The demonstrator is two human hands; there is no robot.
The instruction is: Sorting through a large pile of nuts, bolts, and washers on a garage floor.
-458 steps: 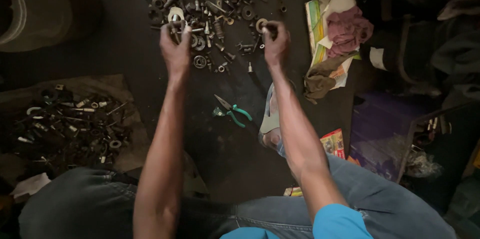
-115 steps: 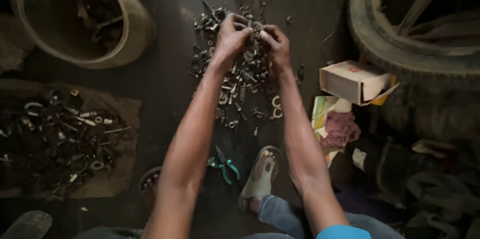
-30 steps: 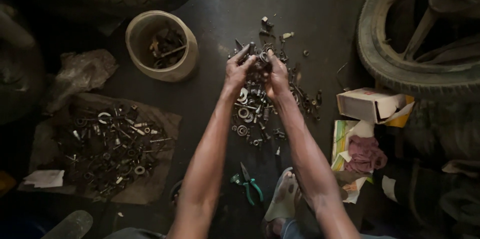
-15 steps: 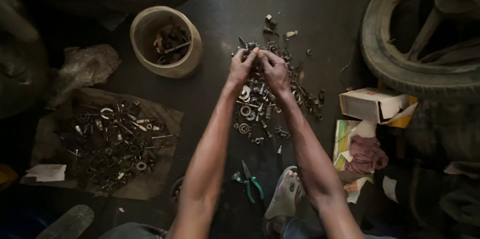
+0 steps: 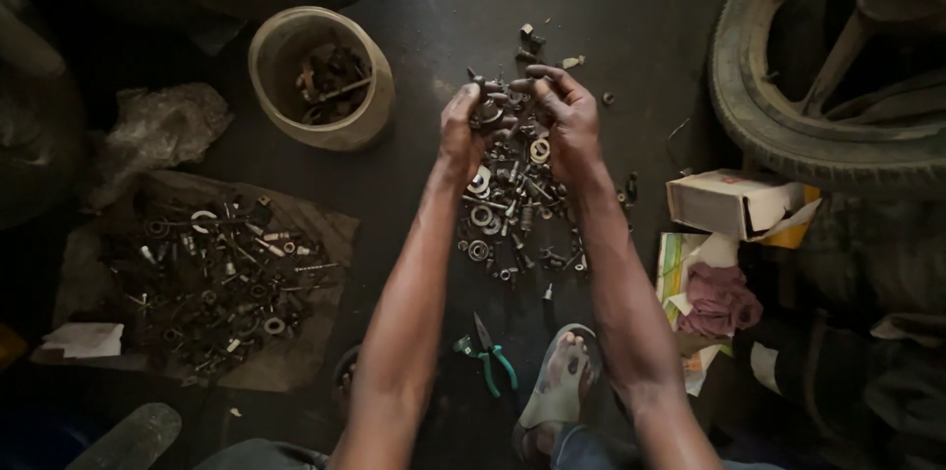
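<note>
Hands, left (image 5: 463, 127) and right (image 5: 569, 117), cupping metal parts (image 5: 490, 112) above scattered pile (image 5: 512, 224).

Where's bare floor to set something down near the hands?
Bare floor lies between the round tub and the left hand, and between the loose hardware pile and the sacking of parts. It is crowded under both hands, right hand included, and by the cardboard box.

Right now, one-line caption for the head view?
Left hand and right hand cupping small metal parts above a pile of nuts and washers.
</note>
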